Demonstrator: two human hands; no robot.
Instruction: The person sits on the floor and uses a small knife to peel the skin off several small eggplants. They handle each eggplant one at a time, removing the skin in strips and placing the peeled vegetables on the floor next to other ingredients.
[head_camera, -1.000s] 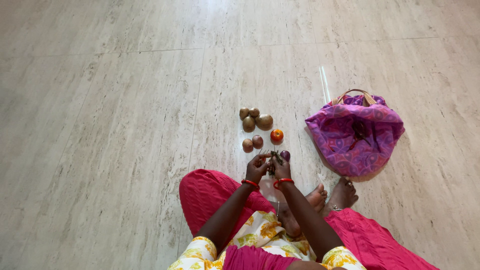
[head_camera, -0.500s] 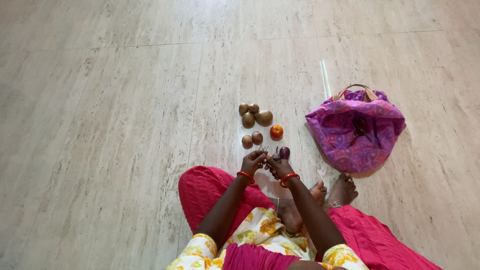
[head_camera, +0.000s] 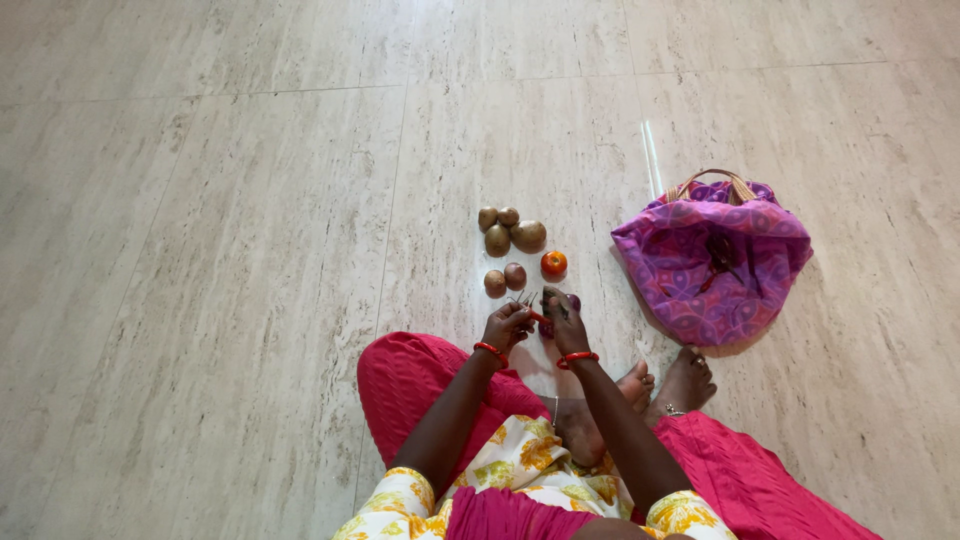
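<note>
The left hand (head_camera: 507, 325) pinches a small tool with a red handle (head_camera: 533, 314). The right hand (head_camera: 564, 322) wraps its grip around a purple vegetable (head_camera: 572, 301), low over the floor (head_camera: 250, 250). Brown potatoes (head_camera: 510, 232) and a tomato (head_camera: 554, 264) lie just beyond, with a purple bag (head_camera: 715, 262) on the right.

The setting is a room in a home, with food work done at floor level. The floor (head_camera: 220, 250) is laid with large polished stone tiles, pale with grey veining, separated by thin grout lines. A person sits barefoot directly on this floor, legs folded. A small group of brown potatoes (head_camera: 508, 232) and one tomato (head_camera: 554, 264) lie loose on the tiles just ahead of the person. A purple patterned cloth bag (head_camera: 712, 258) with cane handles sits open towards the floor's right edge.
</note>
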